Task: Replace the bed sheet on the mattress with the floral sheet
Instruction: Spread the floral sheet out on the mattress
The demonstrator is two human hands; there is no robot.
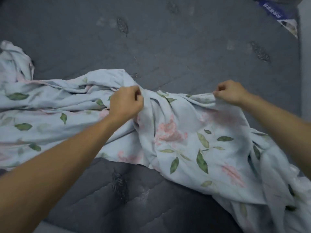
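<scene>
A pale blue floral sheet (185,140), printed with pink blossoms and green leaves, lies crumpled across the middle of a bare dark grey quilted mattress (168,39). It runs from the mattress's left edge, where it is bunched into a heap, over to the near right corner, where it drapes down out of view. The far half of the mattress and a patch along the near edge are uncovered. The left hand (126,103) is curled into a fist around a gathered fold of the sheet near the middle of the mattress. The right hand (230,92) pinches the sheet's far edge between thumb and fingers, lifting it slightly. A blue and white label (277,15) sits at the mattress's far right corner.
</scene>
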